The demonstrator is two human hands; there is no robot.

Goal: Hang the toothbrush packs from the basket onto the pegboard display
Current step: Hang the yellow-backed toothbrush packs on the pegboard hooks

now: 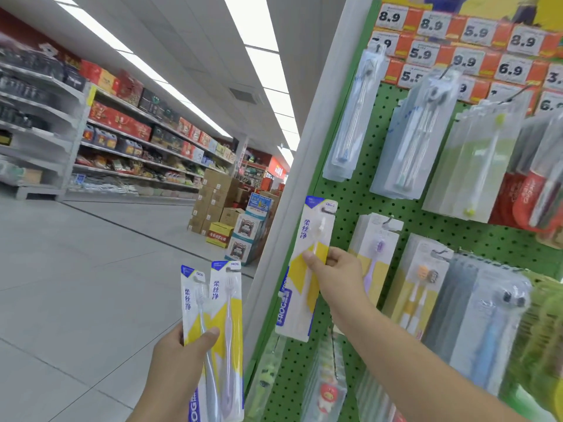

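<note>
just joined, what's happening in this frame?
A person is stocking a green pegboard in a shop aisle. The right hand pinches a yellow-and-white toothbrush pack at the board's left edge, its hang hole at a peg; whether it is fully seated is unclear. The left hand grips two more packs, waiting.

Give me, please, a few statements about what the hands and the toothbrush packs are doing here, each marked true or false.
1. The right hand pinches a yellow-and-white toothbrush pack against the green pegboard. True.
2. The left hand holds nothing. False: it grips two packs.
3. The two packs are held upright, away from the board. True.
4. The price tags sit below the hanging packs. False: they run along the top.
</note>
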